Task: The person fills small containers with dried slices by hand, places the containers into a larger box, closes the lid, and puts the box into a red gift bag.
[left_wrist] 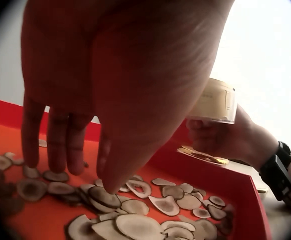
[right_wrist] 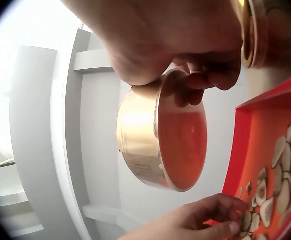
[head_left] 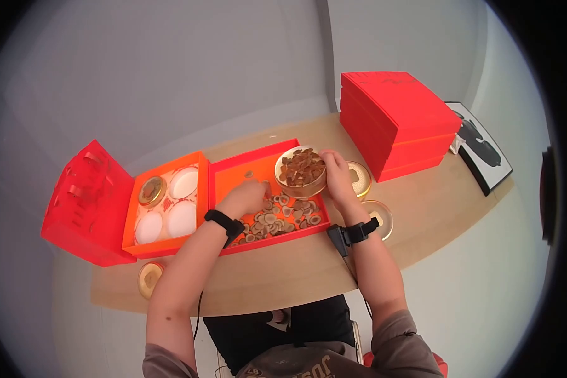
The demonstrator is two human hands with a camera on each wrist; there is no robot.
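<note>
Here, right hand [head_left: 337,176] clamped on a round tub [head_left: 298,191], mouth facing up, short axis near upright, above the red tray [head_left: 227,178], left hand [head_left: 246,197] at pale slices [head_left: 271,223], pinching or not, cannot tell.

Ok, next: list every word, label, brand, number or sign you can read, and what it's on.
Shirt: large letters, upside down and cut off; perhaps "JUS", not certain.
Held round tub: small print on its side, too blurred to read.
Stacked red box: marks on top, too unclear to read.
No other text is legible.
</note>
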